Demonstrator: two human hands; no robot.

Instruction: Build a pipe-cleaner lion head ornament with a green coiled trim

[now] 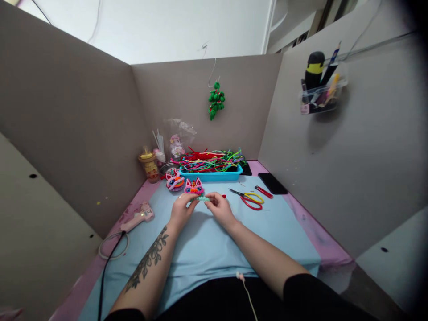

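Between my two hands, near the middle of the blue cloth, is a small mint-green fuzzy piece (202, 199). My left hand (183, 207) pinches its left end, and my right hand (219, 207) pinches its right end with fingers curled. Just behind my fingertips sits a pink fuzzy animal head (194, 187) with pointed ears and an orange part. A second pink and orange head (174, 180) stands to its left. A small red item (224, 196) shows beside my right hand, too small to identify.
A blue tray (214, 176) of colourful fuzzy stems stands behind. Scissors (249, 199), a red cutter (264, 192) and a black phone (272, 183) lie right. On the left are a pink glue gun (138, 217) with a cord and a yellow-lidded cup (150, 166). Grey panels surround the table.
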